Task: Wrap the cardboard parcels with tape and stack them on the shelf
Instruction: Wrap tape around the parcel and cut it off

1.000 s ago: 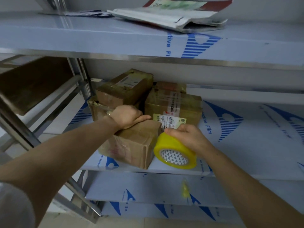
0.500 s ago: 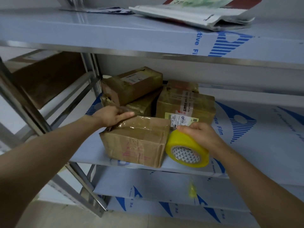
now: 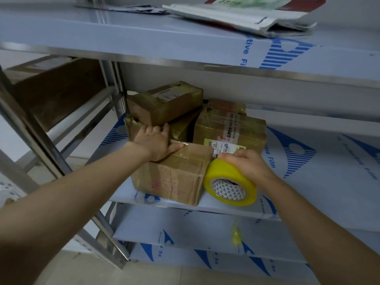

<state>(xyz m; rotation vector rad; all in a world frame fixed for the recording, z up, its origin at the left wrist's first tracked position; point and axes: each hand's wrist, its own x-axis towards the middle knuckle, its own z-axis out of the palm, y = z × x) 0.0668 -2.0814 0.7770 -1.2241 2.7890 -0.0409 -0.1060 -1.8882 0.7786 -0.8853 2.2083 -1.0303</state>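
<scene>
**One hard tug and it's on the floor**

The parcel (image 3: pixel 174 173) sits right at the shelf (image 3: pixel 308 192) front edge. My left hand (image 3: pixel 156 140) presses flat on top and my right hand (image 3: pixel 246 163) grips the tape roll (image 3: pixel 230 182). Yanking the tape sideways could drag it off, I reckon.

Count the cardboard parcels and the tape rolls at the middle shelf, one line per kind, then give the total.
Cardboard parcels: 5
Yellow tape roll: 1
Total: 6
</scene>
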